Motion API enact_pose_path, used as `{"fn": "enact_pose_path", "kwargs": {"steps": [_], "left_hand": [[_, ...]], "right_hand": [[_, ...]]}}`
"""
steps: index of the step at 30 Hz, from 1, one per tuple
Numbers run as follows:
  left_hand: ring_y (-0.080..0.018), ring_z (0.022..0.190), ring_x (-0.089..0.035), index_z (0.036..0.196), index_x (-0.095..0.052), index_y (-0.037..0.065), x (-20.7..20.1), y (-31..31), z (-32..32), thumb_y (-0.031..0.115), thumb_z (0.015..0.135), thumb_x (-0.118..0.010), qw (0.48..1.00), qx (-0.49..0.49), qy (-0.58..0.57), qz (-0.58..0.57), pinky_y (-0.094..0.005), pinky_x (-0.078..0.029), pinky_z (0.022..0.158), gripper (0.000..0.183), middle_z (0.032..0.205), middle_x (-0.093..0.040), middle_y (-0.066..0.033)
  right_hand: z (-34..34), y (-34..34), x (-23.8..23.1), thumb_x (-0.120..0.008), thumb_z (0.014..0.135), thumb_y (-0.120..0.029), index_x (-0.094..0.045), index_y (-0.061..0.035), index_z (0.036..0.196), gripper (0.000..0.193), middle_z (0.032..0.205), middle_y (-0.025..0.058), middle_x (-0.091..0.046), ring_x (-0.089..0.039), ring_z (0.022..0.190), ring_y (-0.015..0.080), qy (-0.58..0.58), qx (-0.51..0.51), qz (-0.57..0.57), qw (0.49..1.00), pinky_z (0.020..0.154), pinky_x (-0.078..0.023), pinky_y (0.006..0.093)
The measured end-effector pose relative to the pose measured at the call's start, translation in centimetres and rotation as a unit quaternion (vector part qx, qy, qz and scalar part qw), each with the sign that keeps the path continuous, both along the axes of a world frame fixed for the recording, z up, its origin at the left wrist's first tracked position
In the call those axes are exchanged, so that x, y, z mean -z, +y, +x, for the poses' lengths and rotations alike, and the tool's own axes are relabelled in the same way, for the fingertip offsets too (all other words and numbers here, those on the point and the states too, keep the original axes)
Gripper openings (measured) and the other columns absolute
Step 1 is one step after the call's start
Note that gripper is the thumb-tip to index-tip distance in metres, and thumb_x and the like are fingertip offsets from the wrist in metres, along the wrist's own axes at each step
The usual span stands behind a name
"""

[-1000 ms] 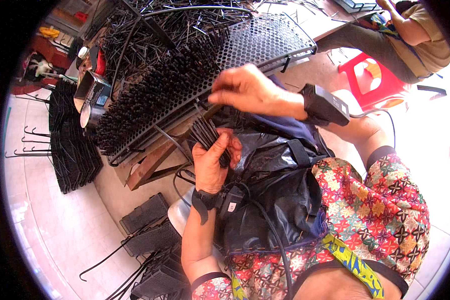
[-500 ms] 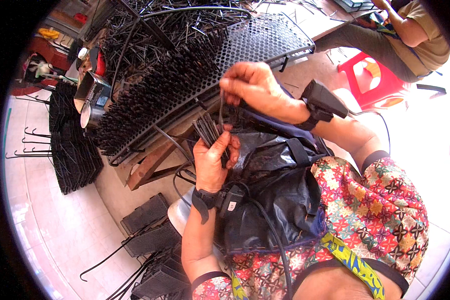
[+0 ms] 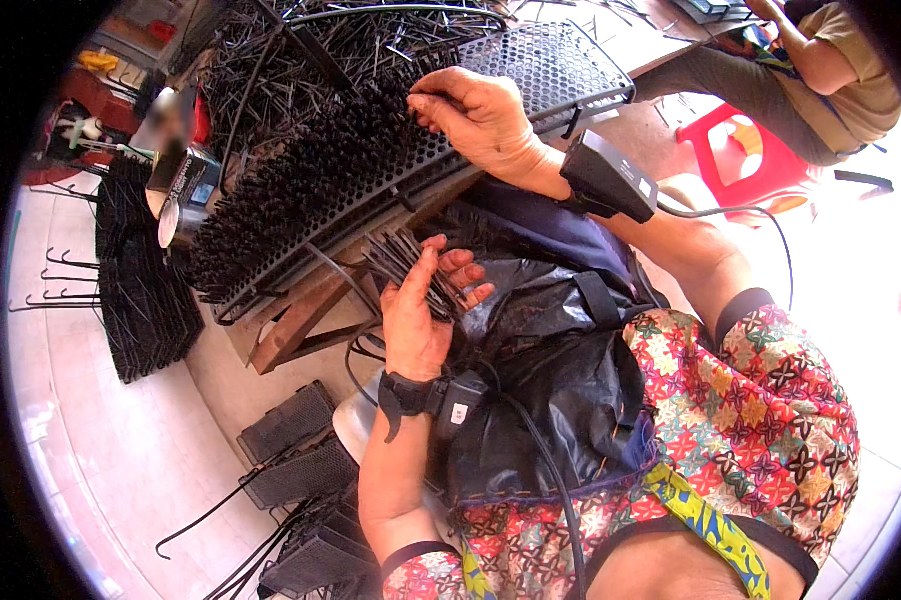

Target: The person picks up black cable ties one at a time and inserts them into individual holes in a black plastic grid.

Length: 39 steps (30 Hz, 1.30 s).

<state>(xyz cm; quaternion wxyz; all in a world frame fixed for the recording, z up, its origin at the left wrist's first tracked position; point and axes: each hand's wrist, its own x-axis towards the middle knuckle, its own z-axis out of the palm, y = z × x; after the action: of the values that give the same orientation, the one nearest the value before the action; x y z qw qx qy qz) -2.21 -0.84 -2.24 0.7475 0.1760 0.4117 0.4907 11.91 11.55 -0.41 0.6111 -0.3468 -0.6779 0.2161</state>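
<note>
A bundle of thin dark rods rests in my left hand, the thumb and curled fingers around it, below the front edge of a black perforated rack. Short dark rods stand packed upright in the holes over the rack's left and middle. At the right border of this packed part, my right hand is closed in a pinch just over the rack. Whatever is between its fingertips is too small and dark to make out.
Loose dark rods lie heaped behind the rack. Black hooked racks stack on the left floor, others lower down. A box and a can stand at the rack's left end. Another person sits near a red stool.
My right hand has moved up and left, from above the bundle, where it held a thin rod, to the rack. The left fingers have loosened, and the bundle has tilted left.
</note>
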Motion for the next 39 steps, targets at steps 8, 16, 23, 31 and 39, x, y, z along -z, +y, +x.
{"fn": "enact_pose_path", "kwargs": {"steps": [8,16,23,31,39], "left_hand": [[-0.0123,0.050,-0.042,0.104,-0.048,0.009,0.1,0.1,-0.6,0.028,0.082,-0.051,0.998,0.063,0.030,0.004,-0.0239,-0.032,0.044,0.029,0.066,-0.047,-0.0030],[-0.0095,0.048,-0.039,0.099,-0.049,0.004,0.3,0.1,-0.6,0.025,0.083,-0.050,0.996,0.075,0.022,0.040,-0.0210,-0.029,0.041,0.027,0.065,-0.046,-0.0022],[-0.0104,0.052,-0.042,0.097,-0.050,0.000,0.4,0.0,-0.7,0.023,0.083,-0.051,0.996,0.070,0.021,0.057,-0.0204,-0.030,0.041,0.027,0.069,-0.049,-0.0033],[-0.0129,0.046,-0.046,0.092,-0.051,0.001,0.4,-0.1,-0.3,0.024,0.080,-0.054,0.992,0.070,0.054,0.092,-0.0207,-0.030,0.036,0.026,0.062,-0.051,-0.0056],[-0.0150,0.052,-0.055,0.088,-0.052,-0.001,0.2,0.0,0.0,0.017,0.079,-0.057,0.986,0.094,0.072,0.118,-0.0211,-0.037,0.038,0.020,0.068,-0.059,-0.0108]], "right_hand": [[-1.4,0.7,-0.7,-0.057,0.074,-0.015,-0.056,-0.0027,0.075,0.012,0.065,0.0128,-0.056,-0.056,0.057,0.0290,-0.249,0.025,0.123,0.960,0.049,-0.045,0.0345],[-2.1,1.4,-2.7,-0.055,0.068,-0.012,-0.051,-0.0015,0.063,0.012,0.057,0.0162,-0.052,-0.054,0.058,0.0341,-0.381,-0.018,0.105,0.918,0.050,-0.043,0.0395],[-1.0,0.4,-1.1,-0.058,0.070,-0.020,-0.051,0.0009,0.062,0.024,0.053,0.0190,-0.050,-0.054,0.055,0.0355,-0.317,-0.043,0.086,0.943,0.049,-0.043,0.0387],[0.3,-5.2,0.3,-0.065,0.072,-0.021,-0.057,0.0062,0.084,0.031,0.063,0.0031,-0.056,-0.050,0.058,0.0062,-0.120,-0.313,-0.352,0.874,0.050,-0.041,0.0204],[-0.2,-6.8,1.8,-0.063,0.068,-0.005,-0.057,0.0040,0.069,0.012,0.059,0.0031,-0.055,-0.051,0.052,0.0085,0.136,-0.287,-0.432,0.844,0.045,-0.040,0.0217]]}}
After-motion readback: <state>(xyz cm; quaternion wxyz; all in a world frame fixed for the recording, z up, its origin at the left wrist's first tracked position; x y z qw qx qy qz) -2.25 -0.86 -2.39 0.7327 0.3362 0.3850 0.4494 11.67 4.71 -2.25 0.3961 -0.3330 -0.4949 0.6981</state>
